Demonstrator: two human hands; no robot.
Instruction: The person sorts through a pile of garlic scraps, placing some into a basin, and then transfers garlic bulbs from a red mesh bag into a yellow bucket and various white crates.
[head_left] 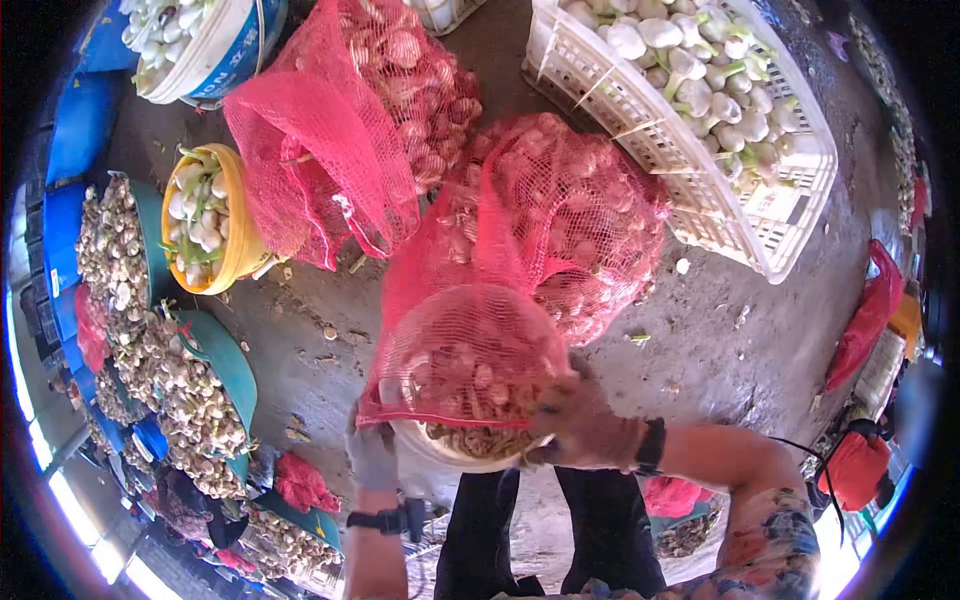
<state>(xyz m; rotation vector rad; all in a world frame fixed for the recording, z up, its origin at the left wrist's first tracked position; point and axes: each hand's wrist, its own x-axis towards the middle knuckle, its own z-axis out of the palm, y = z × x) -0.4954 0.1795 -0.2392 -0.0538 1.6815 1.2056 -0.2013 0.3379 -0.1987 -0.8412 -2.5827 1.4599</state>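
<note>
In the head view, we saw the pale bucket between our 2 hands, low in the middle and tilted so that its mouth showed, with bulbs inside. The red mesh bag covered most of that mouth. Our left hand was at the bag's lower left corner, beside the bucket; we could not tell how its fingers stood. Our right hand was at the opposite side of the rim, too blurred for us to tell whether its fingers were closed. Just beyond the bucket lay a bulging net of bulbs, and to its right stood the white crate, holding pale bulbs. To the left, we saw the yellow bucket of stemmed bulbs.
</note>
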